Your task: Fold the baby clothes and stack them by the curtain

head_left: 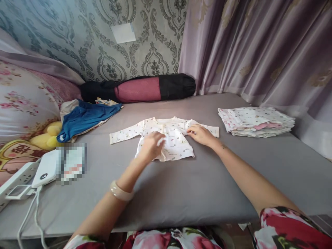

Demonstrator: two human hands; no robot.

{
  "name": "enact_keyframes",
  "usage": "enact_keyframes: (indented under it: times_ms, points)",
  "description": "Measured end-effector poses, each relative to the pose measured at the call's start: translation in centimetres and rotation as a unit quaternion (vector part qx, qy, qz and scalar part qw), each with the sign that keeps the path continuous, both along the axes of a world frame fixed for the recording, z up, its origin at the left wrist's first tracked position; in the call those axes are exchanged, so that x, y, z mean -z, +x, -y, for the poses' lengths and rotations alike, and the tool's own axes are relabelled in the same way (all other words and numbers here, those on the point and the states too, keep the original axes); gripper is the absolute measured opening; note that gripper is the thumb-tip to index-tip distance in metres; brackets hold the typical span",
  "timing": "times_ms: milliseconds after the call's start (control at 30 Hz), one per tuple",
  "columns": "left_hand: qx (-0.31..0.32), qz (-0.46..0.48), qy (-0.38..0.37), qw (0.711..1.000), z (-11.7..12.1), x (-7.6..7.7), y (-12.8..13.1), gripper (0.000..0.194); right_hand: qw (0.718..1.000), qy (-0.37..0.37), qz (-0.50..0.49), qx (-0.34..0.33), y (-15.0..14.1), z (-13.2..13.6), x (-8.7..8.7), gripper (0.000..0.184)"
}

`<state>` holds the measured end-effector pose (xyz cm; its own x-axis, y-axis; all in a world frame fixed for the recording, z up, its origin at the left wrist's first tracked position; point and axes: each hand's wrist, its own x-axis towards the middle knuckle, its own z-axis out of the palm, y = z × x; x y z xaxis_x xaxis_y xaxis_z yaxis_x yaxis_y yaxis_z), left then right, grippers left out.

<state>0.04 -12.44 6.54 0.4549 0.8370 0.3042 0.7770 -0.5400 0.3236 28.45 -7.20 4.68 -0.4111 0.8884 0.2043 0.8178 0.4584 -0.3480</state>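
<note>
A small white printed baby shirt (174,135) lies spread flat on the grey mattress (181,186), sleeves out to both sides. My left hand (152,146) rests on the shirt's lower left part, blurred by motion, fingers curled over the fabric. My right hand (200,134) lies flat on the shirt near the right armpit, fingers stretched toward the collar. A pale bangle sits on my left wrist.
A stack of folded baby clothes (255,121) lies at the right. A blue garment (85,117) and other clothes sit at the left by a floral pillow (23,100). A black and pink rolled bag (140,88) lies against the wall. White devices with cables (44,171) sit at the near left.
</note>
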Motion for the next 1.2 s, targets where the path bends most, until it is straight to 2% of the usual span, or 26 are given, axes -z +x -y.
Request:
enact_keyframes:
  times_ms: [67, 100, 167, 233, 367, 567, 800, 900, 1033, 1200]
  points:
    - [0.132, -0.017, -0.023, 0.991, 1.6, 0.2, 4.7, 0.023, 1.0, -0.007, 0.019, -0.009, -1.0, 0.1, 0.2, 0.016]
    - [0.176, -0.042, -0.027, 0.983, 2.4, 0.4, 6.7, 0.023, 0.999, -0.005, 0.032, -0.009, -1.2, 0.1, 0.3, 0.017]
    - [0.216, -0.102, -0.04, 0.97, 3.5, 0.6, 9.5, 0.024, 0.998, 0.003, 0.066, -0.011, -1.3, 0.1, 0.5, 0.019]
    - [0.204, -0.144, -0.05, 0.967, 4.0, 0.7, 10.9, 0.025, 0.993, 0.017, 0.111, -0.018, -1.1, 0.1, 0.5, 0.023]
    - [0.148, -0.172, -0.071, 0.971, 3.7, 0.9, 10.9, 0.027, 0.979, 0.043, 0.193, -0.05, -0.9, 0.1, 0.0, 0.027]
    - [0.156, -0.201, -0.069, 0.965, 3.7, 0.4, 10.3, 0.023, 0.969, 0.071, 0.226, -0.074, -0.3, -0.9, -0.8, 0.029]
    - [0.158, -0.211, -0.068, 0.962, 2.8, 0.3, 11.2, 0.026, 0.965, 0.08, 0.235, -0.081, -0.1, -1.6, -0.8, 0.031]
    - [0.124, -0.191, -0.073, 0.971, 2.9, 0.5, 11.3, 0.029, 0.968, 0.081, 0.225, -0.082, -0.1, -1.7, -0.7, 0.031]
    - [0.084, -0.145, -0.116, 0.979, 3.4, 0.4, 11.0, 0.024, 0.968, 0.079, 0.224, -0.084, 0.0, -1.9, -0.5, 0.03]
    - [0.11, -0.136, -0.114, 0.978, 4.1, 0.9, 10.9, 0.023, 0.972, 0.061, 0.215, -0.068, 0.1, -1.9, -0.2, 0.028]
